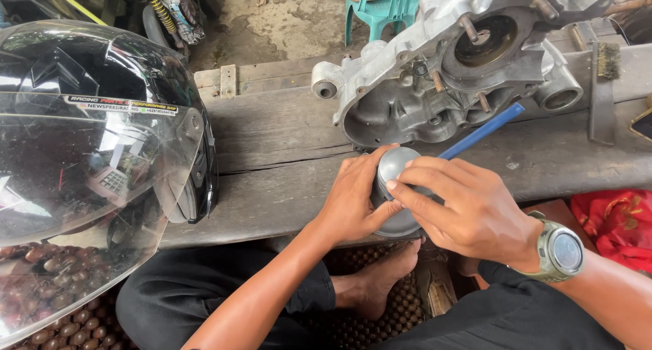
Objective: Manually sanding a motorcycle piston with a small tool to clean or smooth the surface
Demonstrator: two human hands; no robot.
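Left hand [353, 204] is cupping the grey piston [396, 165], right hand [468, 211] probably pinching a blue-handled tool [483, 131] (tip hidden); a slip risks scoring the crown

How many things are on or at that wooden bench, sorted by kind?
Metal engine casing: 1
Round metal piston, held by the left hand and right hand: 1
Blue-handled tool: 1
Wire brush: 1
Black helmet: 1
Total: 5
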